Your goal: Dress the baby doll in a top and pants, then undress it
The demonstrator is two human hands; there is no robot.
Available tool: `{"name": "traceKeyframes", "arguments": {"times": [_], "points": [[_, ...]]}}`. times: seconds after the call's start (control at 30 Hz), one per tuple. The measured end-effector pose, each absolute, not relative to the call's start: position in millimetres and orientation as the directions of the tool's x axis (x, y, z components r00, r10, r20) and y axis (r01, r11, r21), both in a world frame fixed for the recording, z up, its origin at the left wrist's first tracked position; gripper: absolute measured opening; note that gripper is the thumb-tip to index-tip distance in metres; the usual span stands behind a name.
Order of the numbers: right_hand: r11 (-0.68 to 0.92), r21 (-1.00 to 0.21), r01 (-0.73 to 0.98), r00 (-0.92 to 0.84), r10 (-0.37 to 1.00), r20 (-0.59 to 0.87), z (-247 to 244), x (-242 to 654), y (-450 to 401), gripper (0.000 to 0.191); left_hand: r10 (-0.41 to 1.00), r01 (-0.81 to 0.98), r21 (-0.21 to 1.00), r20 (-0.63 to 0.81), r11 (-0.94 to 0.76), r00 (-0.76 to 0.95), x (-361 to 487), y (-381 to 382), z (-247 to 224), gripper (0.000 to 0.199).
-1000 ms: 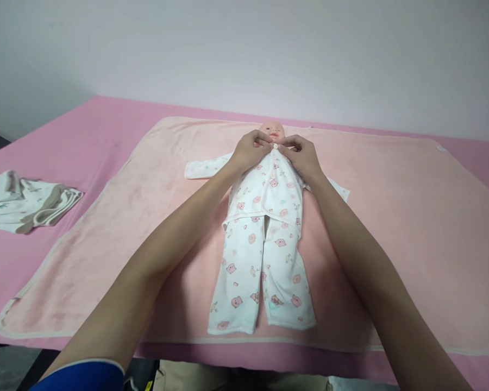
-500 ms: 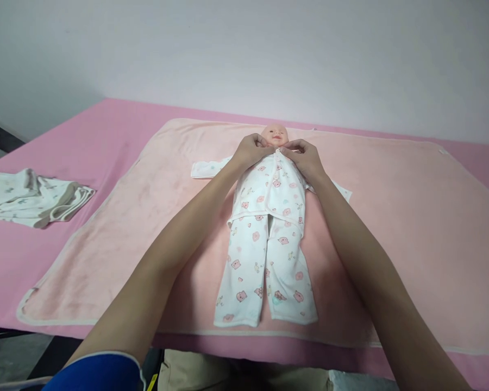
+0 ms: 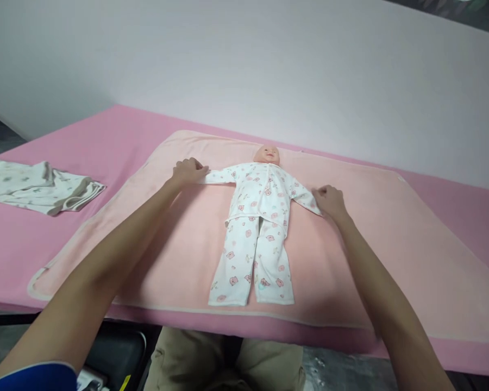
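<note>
A baby doll (image 3: 266, 155) lies on its back, dressed in a white printed top (image 3: 261, 190) and matching trousers (image 3: 250, 255). Both sleeves are spread out to the sides. My left hand (image 3: 190, 170) pinches the end of the sleeve on the left. At the other side, my right hand (image 3: 330, 200) has its fingers closed at the cuff of the right-hand sleeve. The doll's own hands do not show; the trouser legs lie flat and slightly apart.
Under the doll a peach blanket (image 3: 158, 260) with a pale border covers much of a pink-covered table (image 3: 85, 136). Folded printed cloth (image 3: 44, 187) lies at the far left. A wall (image 3: 244, 70) rises behind the table. Below its front edge is a dark chair (image 3: 116, 350).
Both hands have left the collar and moved outward, one to each sleeve end. The sleeves are now stretched out straighter. The camera view has shifted and tilted slightly.
</note>
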State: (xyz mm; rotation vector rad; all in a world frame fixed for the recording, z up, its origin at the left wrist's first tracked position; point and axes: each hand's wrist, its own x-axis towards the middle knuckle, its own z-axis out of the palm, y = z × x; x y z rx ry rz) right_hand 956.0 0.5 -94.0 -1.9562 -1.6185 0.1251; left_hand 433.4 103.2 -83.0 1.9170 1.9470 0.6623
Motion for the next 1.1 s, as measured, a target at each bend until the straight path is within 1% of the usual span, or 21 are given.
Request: {"name": "traceKeyframes", "arguments": {"times": [0.03,0.07,0.17,0.27,0.33,0.43,0.53,0.63,0.7,0.77,0.83,0.87,0.93,0.97,1.03,1.1], "points": [[-0.149,-0.466,0.872,0.291,0.924,0.249,-100,968,-5,0.033,0.997,0.851,0.525,0.056,0.023,-0.061,420,102,-87,0.031],[-0.173,-0.447,0.878,0.3,0.925,0.231,-105,977,-10,0.038,0.996,0.859,0.51,0.037,0.047,-0.077,412,99,-90,0.03],[-0.13,-0.448,0.884,0.251,0.943,0.221,-117,989,-18,0.046,0.996,0.882,0.47,0.043,0.047,-0.076,408,93,-97,0.029],[-0.08,-0.522,0.849,0.245,0.936,0.254,-119,990,-19,0.043,0.994,0.885,0.464,0.076,0.036,-0.08,413,89,-99,0.026],[-0.107,-0.564,0.819,0.324,0.897,0.3,-119,993,-19,0.039,0.99,0.875,0.482,0.102,0.039,-0.101,415,88,-98,0.02],[-0.179,-0.576,0.798,0.433,0.835,0.341,-119,998,-19,0.033,0.981,0.866,0.498,0.141,0.046,-0.133,415,86,-98,0.016],[-0.156,-0.541,0.827,0.41,0.825,0.388,-124,1001,-19,0.024,0.969,0.879,0.476,0.2,0.032,-0.143,418,82,-101,0.023],[-0.121,-0.488,0.865,0.353,0.836,0.419,-127,1001,-20,0.016,0.958,0.869,0.494,0.229,0.039,-0.173,420,79,-105,0.034],[-0.102,-0.44,0.892,0.318,0.834,0.451,-126,1001,-20,0.016,0.95,0.863,0.504,0.256,0.029,-0.181,423,76,-103,0.039],[-0.083,-0.39,0.917,0.289,0.813,0.505,-121,995,-24,0.022,0.936,0.871,0.492,0.311,-0.011,-0.163,427,69,-98,0.04],[-0.038,-0.314,0.949,0.219,0.794,0.567,-112,982,-32,0.03,0.924,0.882,0.467,0.361,-0.062,-0.126,434,55,-89,0.039],[0.008,-0.268,0.963,0.155,0.799,0.581,-107,972,-39,0.033,0.923,0.886,0.455,0.373,-0.095,-0.092,439,45,-86,0.038],[0.157,-0.178,0.971,-0.031,0.827,0.561,-98,945,-60,0.033,0.93,0.884,0.427,0.367,-0.192,0.024,450,19,-82,0.034],[0.25,-0.158,0.955,-0.134,0.842,0.522,-96,930,-73,0.032,0.93,0.874,0.413,0.352,-0.257,0.107,455,2,-83,0.033],[0.403,-0.175,0.898,-0.289,0.842,0.455,-95,901,-105,0.03,0.912,0.841,0.391,0.318,-0.375,0.259,466,-34,-89,0.036],[0.479,-0.234,0.846,-0.353,0.832,0.427,-99,877,-137,0.036,0.9,0.813,0.398,0.277,-0.425,0.335,476,-69,-98,0.044]]}}
